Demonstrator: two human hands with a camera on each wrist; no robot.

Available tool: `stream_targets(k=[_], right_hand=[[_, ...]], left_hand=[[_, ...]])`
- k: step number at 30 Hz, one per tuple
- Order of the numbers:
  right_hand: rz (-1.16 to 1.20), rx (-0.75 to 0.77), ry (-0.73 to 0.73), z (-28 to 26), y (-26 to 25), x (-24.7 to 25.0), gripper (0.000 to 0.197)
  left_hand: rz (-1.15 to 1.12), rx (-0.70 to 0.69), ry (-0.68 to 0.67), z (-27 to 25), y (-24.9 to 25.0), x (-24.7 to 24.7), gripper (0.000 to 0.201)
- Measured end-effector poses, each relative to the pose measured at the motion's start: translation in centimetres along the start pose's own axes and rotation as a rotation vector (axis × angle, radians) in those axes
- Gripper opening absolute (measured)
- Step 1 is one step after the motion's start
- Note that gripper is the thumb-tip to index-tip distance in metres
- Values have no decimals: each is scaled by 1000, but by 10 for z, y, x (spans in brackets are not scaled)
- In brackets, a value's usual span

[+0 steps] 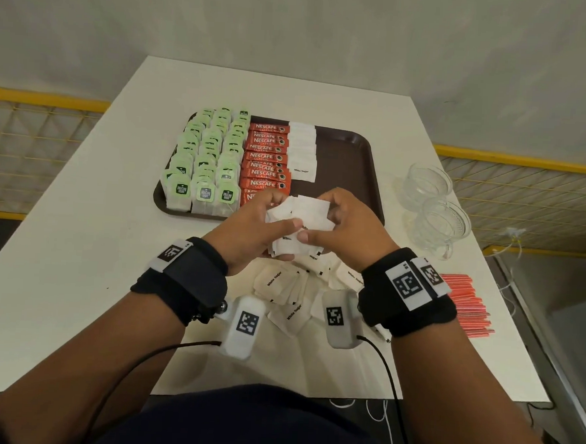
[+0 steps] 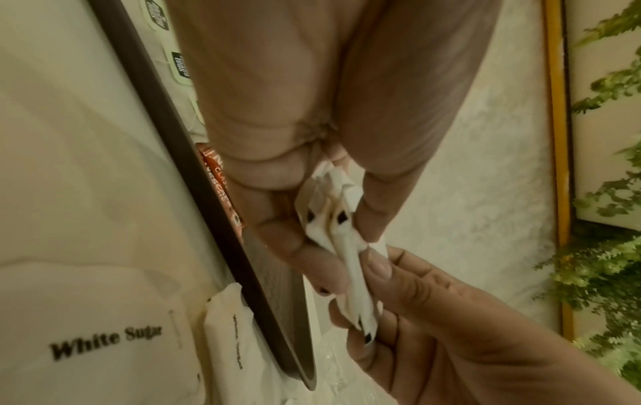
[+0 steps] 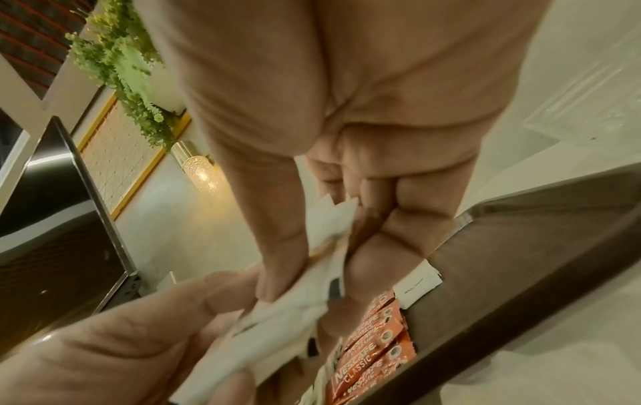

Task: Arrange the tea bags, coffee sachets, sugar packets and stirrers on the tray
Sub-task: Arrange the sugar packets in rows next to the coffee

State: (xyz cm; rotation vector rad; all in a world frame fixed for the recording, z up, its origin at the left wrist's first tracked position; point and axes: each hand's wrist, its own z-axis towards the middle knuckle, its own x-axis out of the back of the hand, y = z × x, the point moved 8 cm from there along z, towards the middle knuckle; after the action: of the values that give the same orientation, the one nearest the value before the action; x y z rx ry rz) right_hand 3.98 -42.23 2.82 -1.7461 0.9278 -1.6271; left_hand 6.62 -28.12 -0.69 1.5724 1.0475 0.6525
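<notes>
Left hand point(image 1: 250, 226): fingers curled round a bundle of white sugar packets point(image 1: 300, 222).
Right hand point(image 1: 349, 230): pinching the same bundle.
Sugar column point(image 1: 302, 152): at 12 o'clock from the hands, running 12-to-6 on the brown tray point(image 1: 352, 164).
Nearer hand: neither, as far as I can judge.
Stirrers point(image 1: 467, 304): at 4 o'clock, off the tray.

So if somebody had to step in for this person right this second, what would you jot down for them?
Left hand and right hand: both grip one small stack of sugar packets, held above the tray's near edge.
On the brown tray: three columns of tea bags at the left, a column of coffee sachets beside them, then a partial column of sugar packets. The tray's right part is bare.
On the table: loose sugar packets under the wrists, red stirrers at the right.
Done: tea and coffee laid out.
Left: finish the sugar, then add the stirrers.
</notes>
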Motion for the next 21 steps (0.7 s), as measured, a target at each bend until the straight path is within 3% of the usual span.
stream_targets(k=[4, 8, 21], right_hand=[[230, -125, 27, -2, 10, 5, 42], [352, -125, 31, 0, 12, 5, 27], [484, -144, 26, 34, 10, 4, 19]], left_hand=[[-85, -58, 49, 2, 5, 11, 33], [-152, -92, 67, 6, 8, 15, 35], [-247, -67, 137, 32, 18, 32, 26]])
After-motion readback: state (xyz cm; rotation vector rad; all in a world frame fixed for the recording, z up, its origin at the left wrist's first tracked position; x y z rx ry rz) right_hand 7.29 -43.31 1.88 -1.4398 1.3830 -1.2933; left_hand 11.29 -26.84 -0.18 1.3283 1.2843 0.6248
